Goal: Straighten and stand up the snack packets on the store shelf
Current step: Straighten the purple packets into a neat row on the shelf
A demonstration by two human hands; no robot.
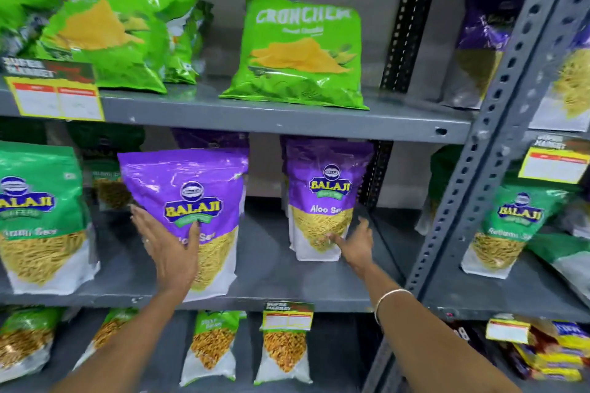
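Observation:
Two purple Balaji Aloo Sev packets stand on the middle shelf [271, 271]. The nearer purple packet [191, 188] leans a little to the left at the shelf's front. My left hand [169, 249] lies flat against its lower left face, fingers spread, thumb on the label. The farther purple packet [325, 198] stands upright, further back on the right. My right hand [354, 242] touches its lower right corner with fingers apart, gripping nothing. More purple packets stand behind both.
A green Balaji packet [41, 217] stands left on the same shelf. Green Cronchex bags [300, 51] sit on the upper shelf, some slumped at left [118, 29]. A perforated grey upright [479, 153] bounds the right side; price tags hang on shelf edges.

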